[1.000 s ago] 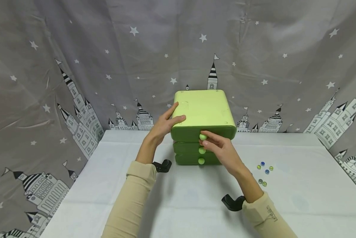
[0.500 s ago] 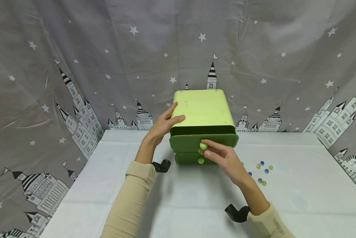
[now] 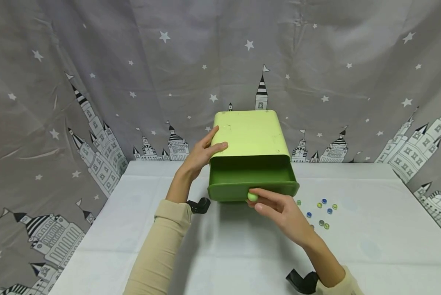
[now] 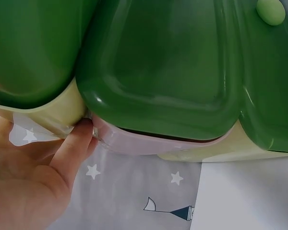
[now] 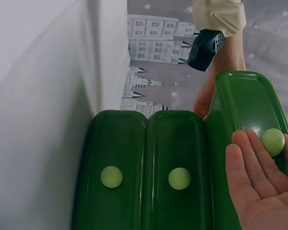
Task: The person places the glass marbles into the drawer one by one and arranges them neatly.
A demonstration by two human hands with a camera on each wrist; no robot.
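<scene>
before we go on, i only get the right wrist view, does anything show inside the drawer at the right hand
Observer: No. The head view looks down into the open top drawer, and only bare green shows in the part in sight; its back, under the top of the cabinet, is hidden.
Operator: ok and is anything lying loose on the table to the right of the drawers
Observer: Yes. The head view shows small round pieces, some blue and some green to yellowish, scattered on the white tablecloth to the right of the cabinet.
</scene>
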